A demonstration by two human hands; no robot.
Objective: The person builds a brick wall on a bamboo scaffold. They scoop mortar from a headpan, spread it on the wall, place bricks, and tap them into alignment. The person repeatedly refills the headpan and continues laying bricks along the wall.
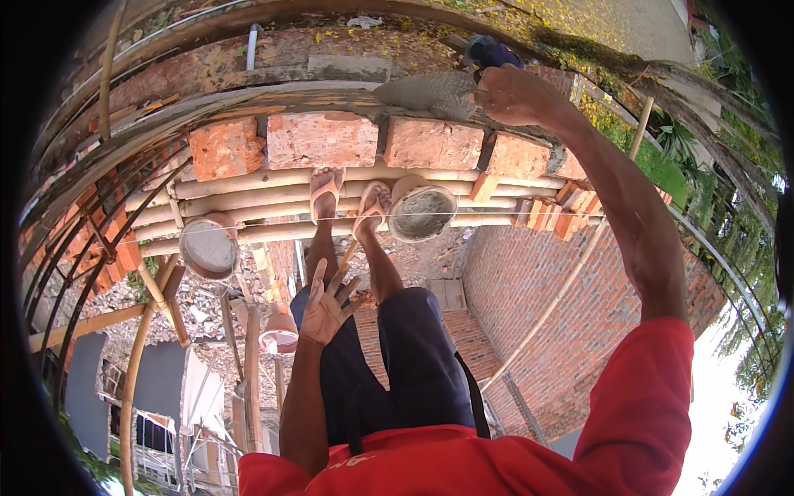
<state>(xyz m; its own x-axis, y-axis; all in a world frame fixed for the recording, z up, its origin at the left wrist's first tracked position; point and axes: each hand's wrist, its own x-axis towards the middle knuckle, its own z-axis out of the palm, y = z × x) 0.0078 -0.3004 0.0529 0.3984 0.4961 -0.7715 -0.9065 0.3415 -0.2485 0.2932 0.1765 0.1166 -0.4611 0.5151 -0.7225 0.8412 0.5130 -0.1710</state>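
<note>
My right hand point(511, 96) is closed round the handle of a trowel, at the top of the brick wall. The trowel's grey blade point(430, 94) points left and lies over the wet mortar on the wall's top. Below the blade runs a row of orange bricks, among them a large pale-faced brick point(322, 140) and another brick point(434, 144), with grey joints between. My left hand point(325, 311) hangs in front of my thighs, fingers spread and nothing in it. Between the wall and me, a round pan of mortar point(422, 212) stands on the bamboo poles beside my feet.
My sandalled feet rest on bamboo poles point(273, 180) above a drop with rubble. A second mortar pan point(209, 246) stands at left, and stacked bricks point(556, 217) at right. A thin white string point(488, 215) crosses the scaffold. Bent dark rods point(70, 273) rise at far left.
</note>
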